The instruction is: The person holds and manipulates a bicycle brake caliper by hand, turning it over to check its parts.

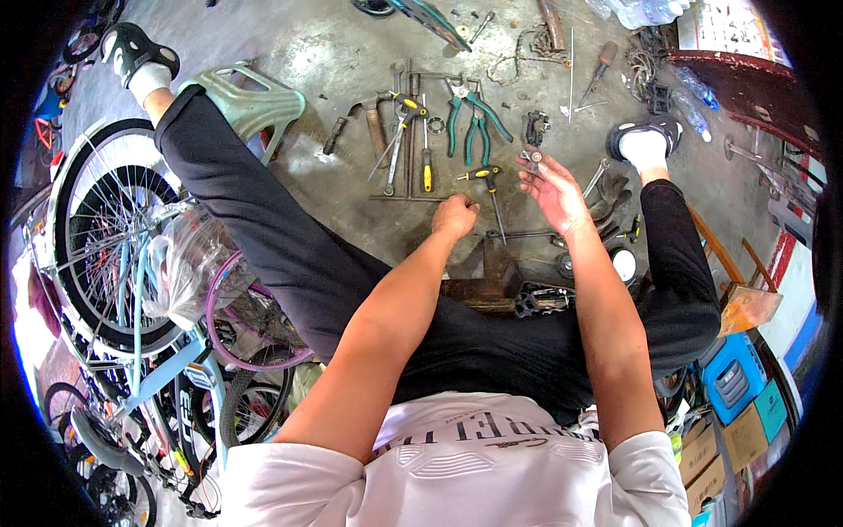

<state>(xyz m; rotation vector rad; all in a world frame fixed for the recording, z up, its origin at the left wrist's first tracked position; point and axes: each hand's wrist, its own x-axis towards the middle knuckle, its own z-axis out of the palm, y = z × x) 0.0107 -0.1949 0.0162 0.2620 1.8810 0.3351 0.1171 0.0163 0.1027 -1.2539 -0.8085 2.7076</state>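
My right hand [557,193] holds a small metal part [532,159] between thumb and fingers, at the right of the laid-out tools. My left hand [456,216] has curled fingers below a yellow-and-black T-handle key [481,175]; whether anything is in them is hidden. Around them on the concrete floor [325,53] lie two green-handled pliers [453,123], a hammer [376,132], a yellow screwdriver [427,171], several wrenches [391,171] and a small black component [537,127].
Bicycles [110,246] crowd the left, beside a green plastic stool [263,104]. My outstretched legs flank the tools. On the right are plastic bottles [694,88], a wooden piece [751,307], a blue case [732,378] and cardboard boxes [745,435].
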